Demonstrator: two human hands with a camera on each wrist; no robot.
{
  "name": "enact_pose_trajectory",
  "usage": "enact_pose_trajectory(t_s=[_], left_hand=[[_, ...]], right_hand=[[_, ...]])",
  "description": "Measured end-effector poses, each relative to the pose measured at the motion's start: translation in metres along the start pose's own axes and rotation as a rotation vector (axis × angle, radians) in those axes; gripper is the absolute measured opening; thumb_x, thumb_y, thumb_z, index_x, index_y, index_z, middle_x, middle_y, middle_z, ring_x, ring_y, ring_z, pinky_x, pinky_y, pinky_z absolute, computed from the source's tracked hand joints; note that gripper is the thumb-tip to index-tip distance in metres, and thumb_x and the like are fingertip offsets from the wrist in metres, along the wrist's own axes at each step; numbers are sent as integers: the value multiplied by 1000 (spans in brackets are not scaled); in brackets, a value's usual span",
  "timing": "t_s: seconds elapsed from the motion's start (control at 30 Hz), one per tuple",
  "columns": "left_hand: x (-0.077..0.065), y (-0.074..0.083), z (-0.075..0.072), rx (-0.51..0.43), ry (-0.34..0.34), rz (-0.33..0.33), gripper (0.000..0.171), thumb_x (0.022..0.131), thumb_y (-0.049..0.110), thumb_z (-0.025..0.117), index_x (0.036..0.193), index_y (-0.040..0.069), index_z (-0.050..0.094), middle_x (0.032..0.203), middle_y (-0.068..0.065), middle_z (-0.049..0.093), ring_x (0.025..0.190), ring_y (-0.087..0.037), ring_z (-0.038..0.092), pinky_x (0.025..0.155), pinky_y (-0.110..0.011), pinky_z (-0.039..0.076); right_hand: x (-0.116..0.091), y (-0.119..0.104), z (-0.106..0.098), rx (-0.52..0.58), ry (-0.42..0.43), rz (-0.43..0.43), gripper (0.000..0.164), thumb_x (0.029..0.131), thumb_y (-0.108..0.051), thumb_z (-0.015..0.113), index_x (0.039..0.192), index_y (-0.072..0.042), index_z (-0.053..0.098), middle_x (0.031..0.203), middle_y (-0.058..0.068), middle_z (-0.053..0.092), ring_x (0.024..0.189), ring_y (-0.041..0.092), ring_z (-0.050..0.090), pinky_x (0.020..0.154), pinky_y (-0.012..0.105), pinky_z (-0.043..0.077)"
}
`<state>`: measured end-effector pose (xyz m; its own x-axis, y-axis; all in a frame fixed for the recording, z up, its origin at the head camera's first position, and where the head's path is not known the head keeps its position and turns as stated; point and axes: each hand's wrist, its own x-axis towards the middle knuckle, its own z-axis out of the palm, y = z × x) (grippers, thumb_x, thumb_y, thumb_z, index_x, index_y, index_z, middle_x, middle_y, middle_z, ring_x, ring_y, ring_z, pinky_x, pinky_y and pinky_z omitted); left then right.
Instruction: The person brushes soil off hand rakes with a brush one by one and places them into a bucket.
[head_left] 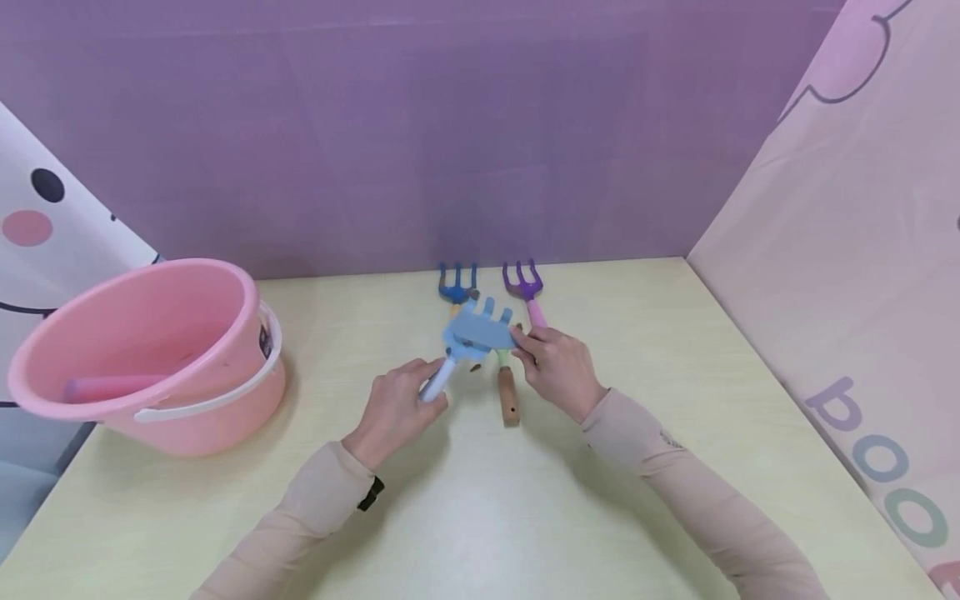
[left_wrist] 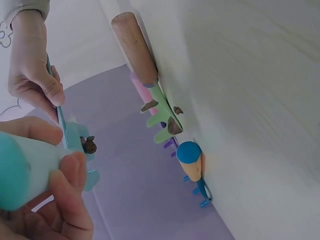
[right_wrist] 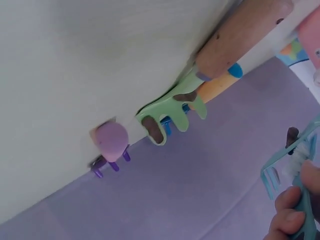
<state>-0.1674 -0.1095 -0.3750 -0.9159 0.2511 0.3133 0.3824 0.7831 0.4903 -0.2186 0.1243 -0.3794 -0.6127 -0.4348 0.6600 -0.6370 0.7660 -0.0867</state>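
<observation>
My left hand [head_left: 397, 408] grips the white handle of a light blue hand rake [head_left: 455, 343], held above the table with its tines pointing away. Brown dirt [left_wrist: 89, 145] clings to the rake head. My right hand [head_left: 558, 367] pinches a flat light blue brush [head_left: 483, 330], whose white bristles [right_wrist: 300, 156] face the rake head; whether they touch cannot be told. Below lies a green hand rake [left_wrist: 160, 112] with a wooden handle and brown patches. Farther back lie a blue fork [head_left: 456, 287] with an orange handle and a purple fork [head_left: 524, 283] with a pink handle.
A pink bucket [head_left: 202, 417] with a white handle stands on the left of the pale table [head_left: 465, 517], with a pink rod-like thing [head_left: 112, 387] inside. Small brown bits lie by the green rake. A purple cloth wall [head_left: 450, 125] closes the back; a printed sheet [head_left: 847, 292] hangs right.
</observation>
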Motion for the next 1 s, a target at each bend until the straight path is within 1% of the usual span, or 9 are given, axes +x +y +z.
enact_pose_trajectory(t_s=[0.17, 0.27, 0.4, 0.5, 0.57, 0.67, 0.8, 1.0], left_hand=[[-1, 0, 0, -6, -5, -7, 45, 76, 13, 62, 120, 3, 60, 86, -7, 64, 57, -11, 47, 50, -24, 39], [-1, 0, 0, -4, -33, -26, 45, 76, 14, 63, 120, 4, 60, 84, -7, 63, 55, -12, 46, 49, -24, 38], [-1, 0, -1, 3, -77, -55, 44, 76, 15, 63, 119, 6, 61, 83, -7, 62, 54, -12, 44, 48, -24, 37], [-1, 0, -1, 1, -91, -67, 44, 77, 15, 63, 119, 6, 61, 85, -8, 63, 54, -12, 45, 48, -24, 37], [-1, 0, -1, -2, -90, -69, 44, 76, 15, 64, 119, 6, 61, 87, -8, 63, 55, -13, 46, 49, -24, 38], [-1, 1, -1, 3, -80, -65, 43, 76, 14, 64, 118, 6, 62, 88, -8, 64, 58, -13, 49, 51, -24, 40], [-1, 1, -2, 9, -73, -61, 42, 75, 14, 64, 116, 6, 63, 87, -8, 65, 59, -13, 49, 51, -24, 40], [-1, 0, -5, 9, -82, -75, 43, 76, 14, 64, 118, 5, 62, 88, -9, 64, 58, -14, 49, 51, -24, 39]], right_hand=[[1, 2, 2, -31, 35, -32, 27, 78, -13, 70, 104, -4, 70, 69, 4, 62, 49, 11, 43, 39, 22, 34], [0, 3, 4, -20, 19, -19, 28, 79, -14, 70, 105, -4, 69, 70, 4, 62, 50, 11, 43, 40, 22, 35], [-2, 5, 3, 57, -38, 37, 31, 79, -14, 70, 108, -3, 68, 73, 6, 64, 50, 9, 44, 43, 21, 37], [-4, 6, 2, 138, -51, 78, 32, 80, -13, 69, 110, -1, 66, 76, 8, 65, 50, 9, 43, 45, 21, 36], [-4, 7, 2, 175, -41, 97, 33, 80, -12, 69, 110, 0, 66, 76, 9, 65, 50, 9, 41, 45, 20, 35], [-5, 8, 2, 202, -10, 110, 32, 79, -11, 69, 109, 0, 66, 75, 9, 65, 49, 8, 39, 45, 19, 33], [-6, 10, 2, 202, 31, 98, 30, 78, -10, 70, 106, 2, 67, 75, 8, 66, 50, 8, 41, 45, 20, 34], [-7, 14, -1, 183, 66, 62, 30, 77, -10, 71, 104, 1, 68, 72, 7, 64, 51, 8, 44, 45, 20, 37]])
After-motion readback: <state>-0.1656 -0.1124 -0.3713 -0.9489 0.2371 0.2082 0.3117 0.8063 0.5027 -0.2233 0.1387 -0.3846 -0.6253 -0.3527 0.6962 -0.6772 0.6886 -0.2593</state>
